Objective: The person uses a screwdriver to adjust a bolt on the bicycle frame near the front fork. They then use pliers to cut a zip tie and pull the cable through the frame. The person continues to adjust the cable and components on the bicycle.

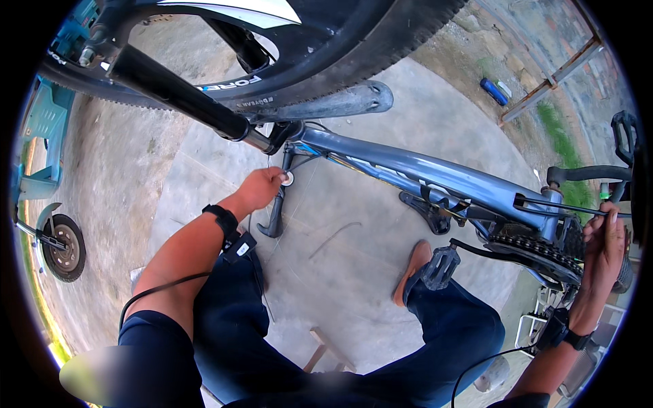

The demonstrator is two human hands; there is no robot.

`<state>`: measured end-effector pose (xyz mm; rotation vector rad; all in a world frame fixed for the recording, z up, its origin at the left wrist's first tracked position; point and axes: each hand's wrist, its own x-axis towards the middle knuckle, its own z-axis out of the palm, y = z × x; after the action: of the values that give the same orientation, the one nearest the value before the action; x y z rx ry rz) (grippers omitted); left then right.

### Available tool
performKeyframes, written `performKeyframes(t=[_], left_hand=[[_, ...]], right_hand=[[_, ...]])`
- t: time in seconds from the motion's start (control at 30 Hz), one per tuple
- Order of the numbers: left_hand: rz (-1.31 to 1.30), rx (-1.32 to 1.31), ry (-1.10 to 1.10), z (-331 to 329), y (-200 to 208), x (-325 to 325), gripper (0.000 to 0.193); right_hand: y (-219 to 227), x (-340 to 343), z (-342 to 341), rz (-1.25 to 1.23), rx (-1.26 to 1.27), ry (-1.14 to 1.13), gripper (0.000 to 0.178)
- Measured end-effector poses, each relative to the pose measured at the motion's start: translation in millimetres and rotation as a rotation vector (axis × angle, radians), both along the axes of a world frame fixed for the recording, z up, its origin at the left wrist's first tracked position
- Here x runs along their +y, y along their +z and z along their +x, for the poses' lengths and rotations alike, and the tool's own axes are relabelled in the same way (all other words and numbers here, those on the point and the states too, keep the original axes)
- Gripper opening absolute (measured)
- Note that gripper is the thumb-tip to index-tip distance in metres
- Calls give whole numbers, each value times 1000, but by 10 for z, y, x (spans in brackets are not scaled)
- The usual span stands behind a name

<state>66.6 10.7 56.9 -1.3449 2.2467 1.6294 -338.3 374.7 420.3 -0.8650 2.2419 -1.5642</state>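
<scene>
A blue-grey bicycle frame stretches across a concrete floor, its front wheel filling the top of the view. The person's right hand, at the far right, pinches a black cable between fingertips and thumb. That cable comes out of a slot in the frame near the chainring. The left hand has its fingers drawn together by the handlebar, at a second, thin cable; whether it grips that cable or only touches it cannot be told.

The step looks like guiding a cable through the frame. Done well, it would likely call for short, gentle feeds from both ends, the cable kept straight at the slot, without kinks, and clear of the chainring teeth.

The cable's path inside the frame is hidden. Its far end is lost near the dark right rim, and the right palm is partly turned away.
</scene>
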Motion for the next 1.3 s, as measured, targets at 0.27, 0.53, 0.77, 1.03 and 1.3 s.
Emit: performKeyframes(t=[0.27, 0.53, 0.77, 1.03, 1.3], left_hand=[[-136, 12, -117, -171, 233, 2, 25], [-138, 99, -63, -189, 273, -84, 23], [-51, 133, 23, 8, 52, -110, 23], [-52, 37, -33, -102, 196, -86, 23], [-187, 41, -59, 194, -262, -158, 24]], right_hand=[[129, 142, -86, -135, -66, 5, 27], [221, -18, 24, -82, -26, -20, 29], [274, -294, 214, -39, -6, -44, 27], [247, -162, 192, -61, -44, -79, 25], [204, -247, 216, -82, -63, -19, 25]])
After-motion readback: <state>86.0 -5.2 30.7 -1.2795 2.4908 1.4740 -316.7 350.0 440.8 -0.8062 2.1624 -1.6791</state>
